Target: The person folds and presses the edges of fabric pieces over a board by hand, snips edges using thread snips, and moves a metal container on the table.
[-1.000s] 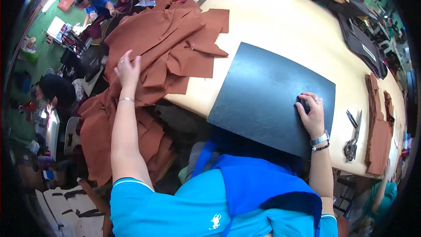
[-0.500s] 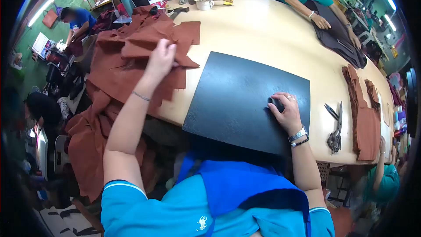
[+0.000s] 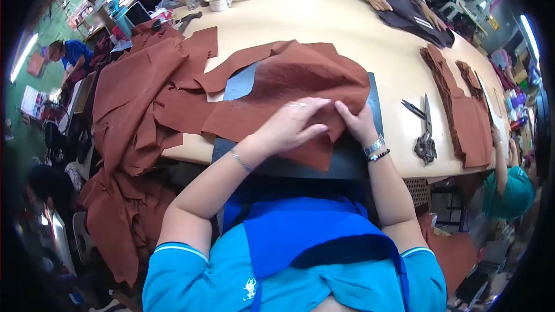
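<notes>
A large reddish-brown piece of material (image 3: 300,75) lies bunched over the dark board (image 3: 375,104) in front of me. My left hand (image 3: 298,124) rests on its near part with the fingers apart. At its right side, my right hand (image 3: 355,120) has thumb and fingers closed on the edge of the piece, partly hidden by folds. Through a gap in the material, the board's surface shows. To the left, a heap of the same brown material (image 3: 130,98) covers the table's edge and hangs down.
Scissors (image 3: 426,133) and stacked brown pieces (image 3: 462,121) lie on the table (image 3: 399,164) at the right. A co-worker's hands (image 3: 378,1) touch dark pieces (image 3: 399,14) across it. A white cup (image 3: 219,3) and a hammer (image 3: 188,20) are at the far left.
My left hand has moved right from the heap, and a brown piece now covers much of the board. My right hand now grips its edge. The view has shifted.
</notes>
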The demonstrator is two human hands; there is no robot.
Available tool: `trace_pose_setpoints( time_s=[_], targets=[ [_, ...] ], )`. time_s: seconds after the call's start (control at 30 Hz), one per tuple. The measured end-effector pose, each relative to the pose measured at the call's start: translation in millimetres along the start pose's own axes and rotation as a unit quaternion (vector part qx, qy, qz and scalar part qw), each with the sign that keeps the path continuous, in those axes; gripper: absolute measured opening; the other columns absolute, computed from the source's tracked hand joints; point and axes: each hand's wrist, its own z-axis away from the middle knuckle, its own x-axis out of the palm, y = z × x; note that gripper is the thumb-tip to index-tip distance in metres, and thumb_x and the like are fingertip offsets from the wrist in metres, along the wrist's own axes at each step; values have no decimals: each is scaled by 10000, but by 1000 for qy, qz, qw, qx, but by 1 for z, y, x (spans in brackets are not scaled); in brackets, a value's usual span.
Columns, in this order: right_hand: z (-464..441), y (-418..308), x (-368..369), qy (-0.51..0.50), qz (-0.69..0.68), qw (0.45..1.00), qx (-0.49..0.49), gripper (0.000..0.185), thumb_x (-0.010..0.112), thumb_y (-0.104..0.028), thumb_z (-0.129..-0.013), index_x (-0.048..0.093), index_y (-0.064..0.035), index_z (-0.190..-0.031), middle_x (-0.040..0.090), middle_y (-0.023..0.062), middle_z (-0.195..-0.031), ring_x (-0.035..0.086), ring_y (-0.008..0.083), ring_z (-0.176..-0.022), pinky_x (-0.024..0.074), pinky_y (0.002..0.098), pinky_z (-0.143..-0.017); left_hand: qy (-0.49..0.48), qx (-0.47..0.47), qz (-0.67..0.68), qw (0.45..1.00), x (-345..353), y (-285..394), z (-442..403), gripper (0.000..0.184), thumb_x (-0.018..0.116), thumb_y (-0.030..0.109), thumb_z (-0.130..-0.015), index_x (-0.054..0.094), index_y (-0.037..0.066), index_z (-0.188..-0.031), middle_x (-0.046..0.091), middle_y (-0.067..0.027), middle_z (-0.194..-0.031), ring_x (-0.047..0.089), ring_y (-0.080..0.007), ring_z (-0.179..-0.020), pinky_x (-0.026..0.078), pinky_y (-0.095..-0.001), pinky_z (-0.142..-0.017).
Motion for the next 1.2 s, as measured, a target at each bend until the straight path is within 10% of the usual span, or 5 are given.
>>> trace_pose_setpoints(
  time_s=[0.3,0.43,0.6,0.83,1.2],
  targets=[
    [-23,4,-40,359,155,918,-72,672,772,-138,-827,398,-37,-1376,604,154,-1167,535,276,-1189,451,421,-990,-126,-224,-106,961,9,44,65,743,539,532,-958,316,125,-1537,121,-257,-1617,37,-407,-1513,59,-610,-1180],
    [-9,-42,-39,175,349,917,-85,538,688,-375,-898,530,-85,-1322,526,163,-1363,501,347,-1249,338,587,-1076,-215,-148,347,901,10,83,50,627,576,354,-986,377,52,-1498,382,-209,-1531,321,-289,-1453,247,-391,-1184],
    [19,-39,15,-2,423,901,99,724,461,-656,-927,443,-167,-1460,336,211,-1545,250,396,-1463,134,767,-1082,10,-66,101,993,-22,34,19,379,642,200,-942,587,12,-1266,596,-199,-1311,550,-324,-1263,420,-399,-1068],
    [24,-45,-1,-256,417,870,-61,629,470,-651,-923,568,-196,-1346,381,156,-1538,272,355,-1465,160,750,-1084,72,-241,-278,927,-53,-90,42,743,553,552,-928,382,100,-1493,285,-214,-1577,451,-415,-1329,227,-613,-1143],
    [44,-176,-264,71,524,848,-2,350,558,-333,-980,610,-101,-1237,539,120,-1386,512,287,-1277,374,468,-1089,58,-318,-325,889,-39,-72,62,759,494,629,-922,359,185,-1523,278,-164,-1599,489,-417,-1296,216,-607,-1147]
  ],
)
